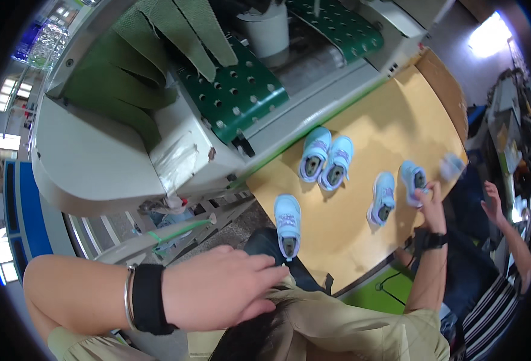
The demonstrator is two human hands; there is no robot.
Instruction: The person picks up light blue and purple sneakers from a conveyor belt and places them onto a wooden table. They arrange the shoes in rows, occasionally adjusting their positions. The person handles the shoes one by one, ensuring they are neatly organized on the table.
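My right hand (432, 207) is closed on the heel of a light blue child's shoe (409, 174) at the right of the tan tabletop (332, 240). Just left of it lies another light blue shoe (383, 191). My left hand (226, 290) is held low in front of my body, holding nothing, its fingers loosely stretched and apart. A single shoe (288, 212) sits near the table's left edge, just above that hand. Farther back, two matching shoes (317, 144) (339, 157) stand side by side. Dark pieces show inside the shoe openings.
Behind the table stands a conveyor machine with a perforated green belt (247, 84), a white cup (265, 30) and green-grey hanging strips (202, 36). A blurred shoe (452, 166) is at the right edge. Another person's hand (492, 201) is raised there. Metal rails (103, 237) run left.
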